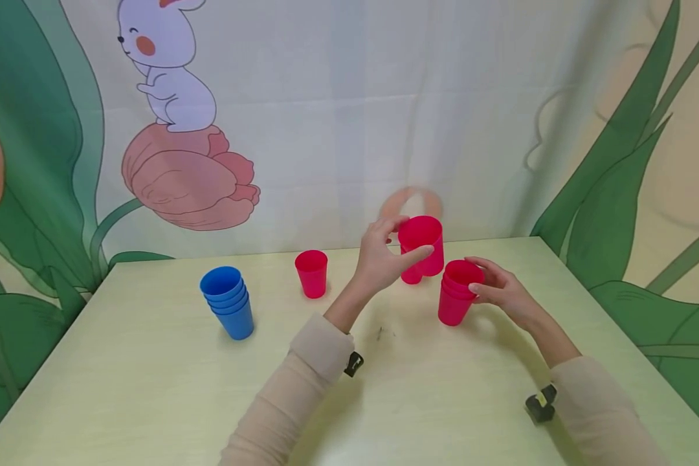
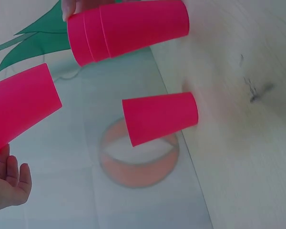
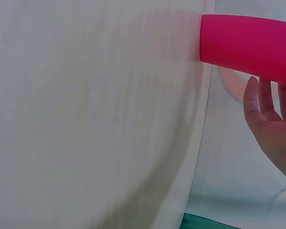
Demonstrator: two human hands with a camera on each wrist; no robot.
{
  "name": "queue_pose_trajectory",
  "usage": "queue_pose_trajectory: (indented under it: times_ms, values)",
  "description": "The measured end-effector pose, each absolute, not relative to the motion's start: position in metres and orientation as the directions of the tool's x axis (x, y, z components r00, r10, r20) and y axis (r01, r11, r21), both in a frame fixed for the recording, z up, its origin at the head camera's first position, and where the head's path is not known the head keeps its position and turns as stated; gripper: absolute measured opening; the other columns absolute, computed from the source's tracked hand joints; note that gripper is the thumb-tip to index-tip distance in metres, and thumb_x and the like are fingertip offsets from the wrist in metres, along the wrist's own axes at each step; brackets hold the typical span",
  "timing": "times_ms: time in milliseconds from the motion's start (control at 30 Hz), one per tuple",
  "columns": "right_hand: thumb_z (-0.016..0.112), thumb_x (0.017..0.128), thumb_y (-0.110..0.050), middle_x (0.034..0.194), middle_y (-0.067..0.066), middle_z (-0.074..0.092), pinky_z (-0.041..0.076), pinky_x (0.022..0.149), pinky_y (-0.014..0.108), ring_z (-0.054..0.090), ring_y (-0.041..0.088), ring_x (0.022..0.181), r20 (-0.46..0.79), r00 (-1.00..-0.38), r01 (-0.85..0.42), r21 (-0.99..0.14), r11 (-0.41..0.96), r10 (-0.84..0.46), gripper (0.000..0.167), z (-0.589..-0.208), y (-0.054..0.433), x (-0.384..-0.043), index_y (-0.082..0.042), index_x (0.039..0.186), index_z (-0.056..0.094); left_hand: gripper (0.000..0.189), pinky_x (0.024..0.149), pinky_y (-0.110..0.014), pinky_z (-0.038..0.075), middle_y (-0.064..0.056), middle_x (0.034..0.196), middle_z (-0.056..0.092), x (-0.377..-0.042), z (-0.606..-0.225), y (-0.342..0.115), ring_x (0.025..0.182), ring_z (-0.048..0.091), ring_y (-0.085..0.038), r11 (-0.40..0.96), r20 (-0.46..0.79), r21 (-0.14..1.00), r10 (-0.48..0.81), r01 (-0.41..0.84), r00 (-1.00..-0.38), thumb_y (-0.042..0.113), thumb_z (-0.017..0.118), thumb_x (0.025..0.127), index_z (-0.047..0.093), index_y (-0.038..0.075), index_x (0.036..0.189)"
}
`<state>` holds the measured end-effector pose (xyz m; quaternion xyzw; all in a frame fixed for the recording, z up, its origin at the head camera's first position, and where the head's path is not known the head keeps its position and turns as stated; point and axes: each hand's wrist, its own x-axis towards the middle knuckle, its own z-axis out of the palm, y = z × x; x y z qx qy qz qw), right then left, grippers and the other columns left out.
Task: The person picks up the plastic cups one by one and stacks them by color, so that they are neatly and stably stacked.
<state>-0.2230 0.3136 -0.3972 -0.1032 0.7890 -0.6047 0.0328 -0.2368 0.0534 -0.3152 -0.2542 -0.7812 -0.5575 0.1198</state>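
My left hand [image 1: 380,260] grips a red plastic cup [image 1: 432,252] by its side, with thumb and fingers spread around it. This cup is lifted above the table, mouth up and slightly tilted. Partly hidden behind it in the head view, another red cup [image 1: 411,277] stands on the table; the left wrist view shows this standing cup [image 2: 161,117] whole. To the right, my right hand [image 1: 511,294] holds a stack of nested red cups [image 1: 454,307] near the rims, thumb in front and fingers behind. In the right wrist view, fingers [image 3: 251,98] lie against the stack [image 3: 245,43].
A single red cup [image 1: 312,275] stands upright near the table's back edge, left of my left arm. Further left is a stack of nested blue cups [image 1: 235,320]. Behind the pale table [image 1: 151,395] hangs a printed curtain [image 1: 303,162].
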Motion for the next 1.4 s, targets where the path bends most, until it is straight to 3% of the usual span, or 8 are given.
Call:
queue_pose_trajectory:
  times_ms: [367,967,1400]
  values:
    - [0.063,0.086,-0.021,0.125,0.005,0.044,0.048,0.083,0.04,0.049,0.018,0.107,0.071,-0.977,-0.118,-0.966,0.232,-0.202,0.067,-0.397,0.313,-0.221,-0.011,0.141,0.027,0.056,0.066,-0.023,0.052,0.0,0.11,0.056,-0.236,-0.318,0.077,0.089,0.056,-0.014,0.086,0.479,0.852,0.27,0.516,-0.835,0.027,0.073,0.075,0.052,0.008,0.123]
    - [0.063,0.086,-0.022,0.12,0.003,0.047,0.049,0.083,0.039,0.052,0.016,0.103,0.075,-0.977,-0.127,-0.958,0.259,-0.201,0.07,-0.397,0.315,-0.221,-0.007,0.142,0.024,0.055,0.067,-0.019,0.048,-0.001,0.107,0.056,-0.239,-0.33,0.103,0.09,0.051,-0.01,0.175,0.483,0.833,0.235,0.525,-0.844,0.029,0.073,0.075,0.053,0.008,0.123]
    - [0.062,0.087,-0.023,0.12,0.002,0.047,0.049,0.082,0.038,0.053,0.014,0.101,0.074,-0.978,-0.126,-0.954,0.271,-0.194,0.069,-0.399,0.316,-0.222,-0.007,0.142,0.024,0.063,0.082,-0.024,0.047,0.002,0.118,0.055,-0.241,-0.342,0.111,0.105,0.051,-0.012,0.132,0.37,0.902,0.251,0.411,-0.894,0.032,0.076,0.073,0.051,0.011,0.126]
